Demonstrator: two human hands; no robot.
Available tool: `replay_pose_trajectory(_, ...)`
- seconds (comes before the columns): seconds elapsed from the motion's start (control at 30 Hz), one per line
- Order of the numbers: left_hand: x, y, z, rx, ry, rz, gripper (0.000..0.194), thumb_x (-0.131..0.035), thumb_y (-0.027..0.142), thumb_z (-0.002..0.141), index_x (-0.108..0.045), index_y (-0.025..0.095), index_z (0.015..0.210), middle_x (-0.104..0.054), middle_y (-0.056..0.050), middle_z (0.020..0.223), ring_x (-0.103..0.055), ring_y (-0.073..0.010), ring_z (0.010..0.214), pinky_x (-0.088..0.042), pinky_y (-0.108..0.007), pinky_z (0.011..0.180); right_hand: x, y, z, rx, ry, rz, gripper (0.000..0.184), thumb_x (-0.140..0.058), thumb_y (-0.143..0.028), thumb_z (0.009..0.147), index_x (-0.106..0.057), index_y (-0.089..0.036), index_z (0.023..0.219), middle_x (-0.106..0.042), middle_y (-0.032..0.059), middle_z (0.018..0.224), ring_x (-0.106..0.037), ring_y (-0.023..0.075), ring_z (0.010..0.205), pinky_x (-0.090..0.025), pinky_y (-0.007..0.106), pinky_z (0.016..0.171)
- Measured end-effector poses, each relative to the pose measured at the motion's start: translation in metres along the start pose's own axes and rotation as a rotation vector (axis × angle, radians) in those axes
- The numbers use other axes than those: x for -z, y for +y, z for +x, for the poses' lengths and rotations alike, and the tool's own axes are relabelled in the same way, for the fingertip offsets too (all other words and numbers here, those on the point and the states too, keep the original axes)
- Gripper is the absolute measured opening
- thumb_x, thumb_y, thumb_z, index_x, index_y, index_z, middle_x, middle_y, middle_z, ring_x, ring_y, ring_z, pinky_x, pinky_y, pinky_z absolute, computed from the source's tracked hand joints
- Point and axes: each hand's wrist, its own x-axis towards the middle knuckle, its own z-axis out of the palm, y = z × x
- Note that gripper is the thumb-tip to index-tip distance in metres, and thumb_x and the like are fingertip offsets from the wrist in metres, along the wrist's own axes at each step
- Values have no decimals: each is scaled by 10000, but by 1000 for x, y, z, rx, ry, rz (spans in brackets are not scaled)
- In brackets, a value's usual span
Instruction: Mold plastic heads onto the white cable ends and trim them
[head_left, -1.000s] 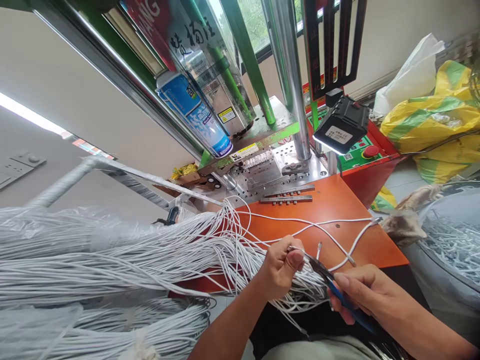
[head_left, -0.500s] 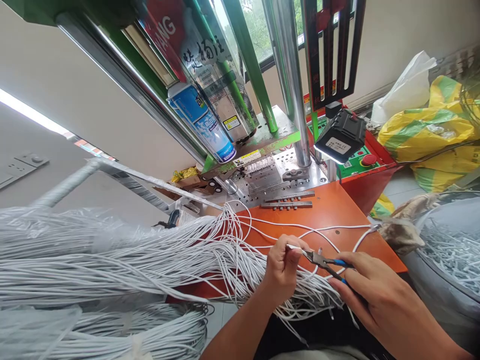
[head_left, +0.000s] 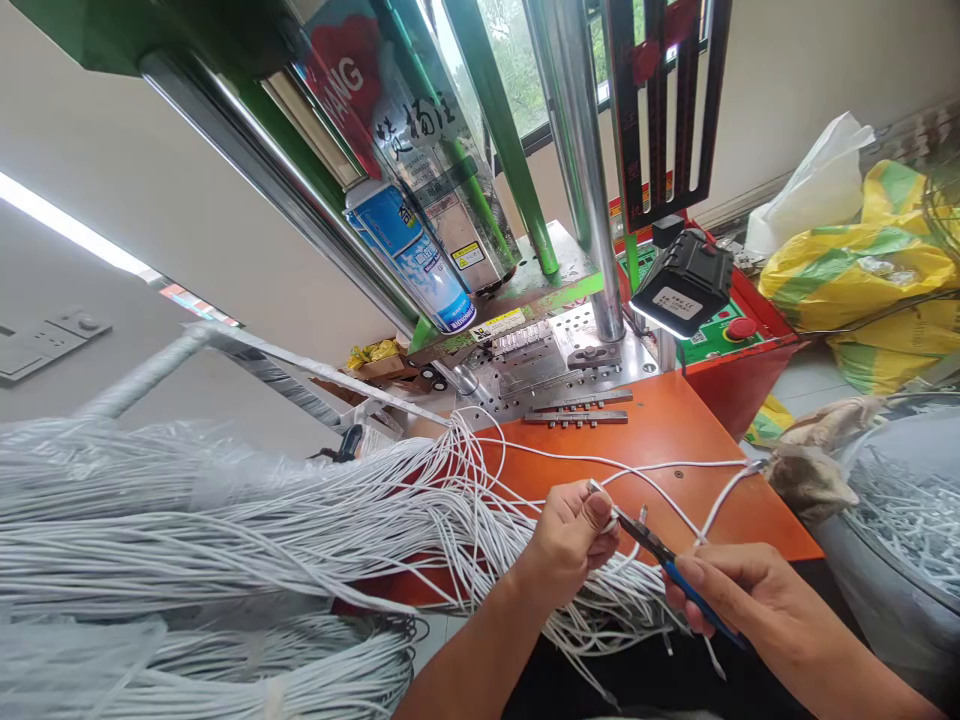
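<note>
My left hand is closed in a pinch on the end of a white cable, held just above the orange table. My right hand grips blue-handled pliers, and the pliers' tip meets the cable end at my left fingertips. A large bundle of white cables fans in from the left and spreads under both hands. One loose cable loops across the table toward the right.
A green moulding press with steel columns stands behind the table, with a metal mould plate at its base. A blue spray can leans there. A black lamp, red button, yellow bags and a grey tub of scrap lie right.
The pliers' tip has stayed at the cable end in my left fingers. My right hand rose half a second ago and has dropped back lower; the view shifted slightly.
</note>
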Motion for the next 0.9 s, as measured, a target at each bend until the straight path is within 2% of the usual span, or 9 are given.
replay_pose_trajectory(0.1, 8, 7, 2, 178, -183, -155, 557, -728, 631, 925, -472, 195, 689, -279, 105, 499, -180, -32, 405, -118, -187, 378, -7, 2, 1, -246, -163, 464, 588, -535, -721, 979, -702, -176, 837, -681, 60, 737, -590, 153, 602, -467, 272, 565)
replay_pose_trajectory(0.17, 11, 7, 3, 213, -236, -205, 557, -721, 633, 930, -479, 194, 687, -266, 108, 492, -174, -34, 404, -114, -185, 375, -12, 2, 2, -291, -177, 587, 594, -501, -747, 977, -670, -191, 854, -695, 70, 800, -603, 166, 622, -494, 292, 576)
replay_pose_trajectory(0.2, 12, 6, 4, 192, -219, -204, 556, -725, 634, 926, -478, 195, 691, -274, 106, 494, -181, -34, 406, -119, -185, 379, -13, 2, 4, -259, -175, 548, 598, -483, -747, 984, -662, -195, 841, -688, 69, 798, -605, 172, 635, -507, 302, 592)
replay_pose_trajectory(0.27, 12, 0, 6, 83, -101, -124, 543, -735, 630, 922, -488, 191, 718, -326, 94, 507, -226, -36, 421, -154, -187, 397, -15, 3, 7, -107, -118, 284, 584, -472, -709, 1011, -662, -197, 804, -659, 61, 784, -609, 183, 686, -529, 315, 657)
replay_pose_trajectory(0.4, 5, -16, 8, -144, 198, 112, 523, -687, 644, 954, -506, 185, 783, -416, 67, 565, -320, -52, 480, -250, -199, 455, -17, 5, 10, 215, 197, -338, 388, -549, -514, 1051, -671, -227, 822, -673, 81, 1102, -661, 219, 1010, -541, 324, 895)
replay_pose_trajectory(0.5, -1, -25, 8, -202, 292, 149, 500, -635, 633, 992, -502, 188, 806, -417, 65, 602, -330, -62, 505, -270, -209, 469, -21, 6, 9, 352, 339, -540, 304, -549, -447, 1064, -675, -252, 868, -661, 80, 1224, -670, 220, 1099, -546, 317, 930)
replay_pose_trajectory(0.63, -7, -29, 9, -269, 354, 202, 446, -610, 560, 1034, -496, 187, 817, -426, 54, 660, -359, -71, 558, -315, -211, 512, -25, 3, 10, 397, 371, -598, 302, -523, -410, 1080, -644, -250, 854, -681, 73, 1127, -685, 205, 996, -555, 302, 850)
replay_pose_trajectory(0.77, -10, -28, 11, -328, 373, 271, 420, -570, 519, 1065, -492, 191, 814, -442, 52, 661, -374, -77, 562, -328, -217, 519, -24, -5, 9, 305, 255, -506, 409, -463, -422, 1103, -551, -244, 746, -641, 32, 892, -631, 163, 766, -522, 271, 707)
replay_pose_trajectory(0.9, -11, -28, 11, -405, 376, 350, 384, -543, 476, 1087, -502, 192, 831, -464, 52, 664, -395, -81, 569, -350, -221, 539, -22, -9, 9, 254, 241, -439, 421, -478, -469, 1091, -550, -240, 745, -664, 53, 1034, -657, 186, 931, -517, 279, 815)
